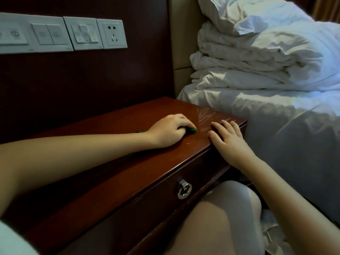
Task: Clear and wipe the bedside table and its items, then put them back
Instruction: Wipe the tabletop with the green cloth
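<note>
Dark reddish wood, that's the bedside table [117,168], and both hands are on top of it near its right end. The left hand [168,130] is curled over a green cloth [193,130], fingers bent round it and pushing it onto the wood. Most of the cloth is hidden under the hand, with just one green bit poking out at the fingertips and another sliver behind the wrist. The right hand [229,139] lies flat just beside it, fingers straight and a little spread, at the table's front right corner, holding nothing. Between and just beyond the two hands there's a patch of pale scratches [206,115] in the finish.

Under the top there's one drawer [156,196] with one metal ring pull [184,190], and a bare knee [230,203] sits right in front of it. On the dark wall panel behind I count three white wall plates [49,34], the right one being a socket [112,34]. Right next to the table is the bed [276,126], white sheets, with one folded duvet [248,61] and a pillow [248,13] piled at the head.
</note>
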Available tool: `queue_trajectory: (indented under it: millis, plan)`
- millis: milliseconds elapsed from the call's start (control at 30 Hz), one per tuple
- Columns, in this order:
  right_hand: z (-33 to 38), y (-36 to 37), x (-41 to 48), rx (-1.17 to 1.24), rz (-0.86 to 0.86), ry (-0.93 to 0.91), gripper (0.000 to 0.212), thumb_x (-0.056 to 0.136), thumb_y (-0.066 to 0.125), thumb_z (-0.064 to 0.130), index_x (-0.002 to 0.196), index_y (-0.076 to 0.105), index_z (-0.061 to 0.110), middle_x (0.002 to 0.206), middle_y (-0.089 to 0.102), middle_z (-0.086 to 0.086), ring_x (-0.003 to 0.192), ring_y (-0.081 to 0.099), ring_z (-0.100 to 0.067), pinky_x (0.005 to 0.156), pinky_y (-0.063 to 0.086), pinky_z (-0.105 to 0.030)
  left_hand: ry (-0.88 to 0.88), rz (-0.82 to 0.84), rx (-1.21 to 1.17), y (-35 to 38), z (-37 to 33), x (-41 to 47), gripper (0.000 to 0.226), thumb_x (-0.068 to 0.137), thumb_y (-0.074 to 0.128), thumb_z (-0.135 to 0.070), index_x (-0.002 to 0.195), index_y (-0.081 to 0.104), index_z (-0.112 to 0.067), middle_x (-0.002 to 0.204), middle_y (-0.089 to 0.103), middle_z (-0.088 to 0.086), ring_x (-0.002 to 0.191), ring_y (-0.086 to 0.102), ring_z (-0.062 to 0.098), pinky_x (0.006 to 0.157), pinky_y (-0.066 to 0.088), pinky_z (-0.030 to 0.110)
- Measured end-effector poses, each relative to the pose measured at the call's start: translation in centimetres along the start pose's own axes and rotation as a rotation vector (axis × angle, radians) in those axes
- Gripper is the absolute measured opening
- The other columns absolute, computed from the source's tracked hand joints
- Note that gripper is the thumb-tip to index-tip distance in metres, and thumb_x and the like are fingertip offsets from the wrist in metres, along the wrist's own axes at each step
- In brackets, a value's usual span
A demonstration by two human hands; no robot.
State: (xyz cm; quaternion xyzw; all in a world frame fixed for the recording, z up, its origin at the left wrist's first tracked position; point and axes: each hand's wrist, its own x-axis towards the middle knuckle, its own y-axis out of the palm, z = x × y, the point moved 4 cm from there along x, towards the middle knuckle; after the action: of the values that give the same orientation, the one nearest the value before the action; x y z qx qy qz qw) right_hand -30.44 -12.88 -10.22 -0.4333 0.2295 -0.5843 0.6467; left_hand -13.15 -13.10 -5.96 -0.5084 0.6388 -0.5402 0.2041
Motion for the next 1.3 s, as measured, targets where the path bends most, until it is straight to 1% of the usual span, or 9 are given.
queue_trajectory:
  millis: [233, 400, 500, 567, 700, 800, 933, 1067, 1300]
  plan:
    - [0.1, -0.1, -0.1, -0.021, 0.004, -0.016, 0.049, 0.1, 0.029, 0.042, 0.147, 0.022, 0.03, 0.158, 0.007, 0.001, 0.144, -0.008, -0.018, 0.114, 0.01, -0.038, -0.078, -0.012, 0.07, 0.2, -0.4, -0.4, 0.038, 0.096, 0.039, -0.012, 0.119, 0.063, -0.031, 0.126, 0.052, -0.01, 0.12, 0.041, 0.012, 0.099, 0.032, 0.023]
    - [-0.2, 0.1, 0.2, 0.016, -0.013, 0.015, 0.05, 0.099, 0.029, 0.042, 0.147, 0.022, 0.031, 0.158, 0.008, 0.002, 0.144, -0.007, -0.017, 0.114, 0.009, -0.037, -0.014, -0.002, 0.054, 0.7, -3.0, -2.5, 0.038, 0.095, 0.041, -0.013, 0.119, 0.063, -0.033, 0.125, 0.053, -0.012, 0.117, 0.041, 0.009, 0.097, 0.03, 0.02]
    - [0.0, 0.1, -0.2, -0.17, -0.011, -0.061, 0.046, 0.101, 0.027, 0.036, 0.146, 0.025, 0.026, 0.158, 0.007, 0.001, 0.143, -0.007, -0.025, 0.114, 0.007, -0.038, 0.038, -0.003, 0.033, 0.7, -4.3, -4.1, 0.038, 0.095, 0.042, -0.012, 0.119, 0.063, -0.033, 0.123, 0.052, -0.014, 0.114, 0.041, 0.005, 0.093, 0.028, 0.017]
    - [-0.1, 0.1, -0.1, -0.193, -0.002, -0.079, 0.045, 0.101, 0.023, 0.035, 0.145, 0.025, 0.026, 0.158, 0.006, 0.001, 0.143, -0.008, -0.027, 0.115, 0.005, -0.039, 0.061, 0.01, 0.036, 0.7, -4.8, -5.0, 0.038, 0.095, 0.043, -0.012, 0.12, 0.062, -0.034, 0.123, 0.052, -0.015, 0.113, 0.04, 0.003, 0.092, 0.027, 0.015]
    - [-0.2, 0.4, 0.1, -0.198, 0.021, -0.081, 0.065, 0.088, 0.009, 0.051, 0.147, 0.021, 0.027, 0.158, 0.008, 0.001, 0.144, -0.009, -0.025, 0.115, 0.007, -0.039, 0.108, 0.059, 0.03, 0.1, -5.0, -7.1, 0.037, 0.096, 0.045, -0.012, 0.119, 0.063, -0.035, 0.121, 0.05, -0.019, 0.114, 0.038, -0.001, 0.096, 0.028, 0.014]
    - [0.1, 0.0, -0.4, -0.118, 0.03, -0.025, 0.049, 0.1, 0.021, 0.041, 0.146, 0.026, 0.025, 0.158, 0.008, 0.0, 0.144, -0.008, -0.022, 0.115, 0.006, -0.039, 0.107, 0.106, -0.011, -0.6, -4.3, -7.9, 0.038, 0.096, 0.045, -0.01, 0.118, 0.063, -0.036, 0.117, 0.049, -0.022, 0.115, 0.039, -0.001, 0.099, 0.028, 0.012]
    - [0.6, -0.3, -0.6, -0.072, -0.003, -0.042, 0.05, 0.1, 0.025, 0.044, 0.146, 0.026, 0.025, 0.157, 0.01, -0.001, 0.144, -0.005, -0.021, 0.114, 0.008, -0.039, 0.049, 0.075, -0.018, -1.2, -2.0, -6.4, 0.038, 0.095, 0.045, -0.008, 0.116, 0.065, -0.033, 0.117, 0.053, -0.017, 0.115, 0.043, 0.003, 0.099, 0.03, 0.014]
    - [0.9, -0.6, -1.1, -0.143, 0.034, -0.054, 0.045, 0.102, 0.027, 0.034, 0.144, 0.03, 0.021, 0.158, 0.007, -0.001, 0.143, -0.008, -0.023, 0.114, 0.01, -0.041, -0.056, -0.002, 0.014, -1.5, 1.1, -3.0, 0.037, 0.094, 0.042, -0.007, 0.116, 0.065, -0.027, 0.119, 0.056, -0.009, 0.116, 0.047, 0.008, 0.1, 0.036, 0.023]
    - [0.6, -0.4, -0.7, -0.1, 0.016, -0.044, 0.047, 0.101, 0.027, 0.037, 0.146, 0.026, 0.024, 0.158, 0.007, 0.0, 0.144, -0.008, -0.022, 0.114, 0.01, -0.04, -0.206, -0.05, 0.127, -0.4, 4.7, 3.4, 0.038, 0.094, 0.038, -0.013, 0.12, 0.063, -0.027, 0.128, 0.053, 0.0, 0.122, 0.045, 0.02, 0.102, 0.039, 0.037]
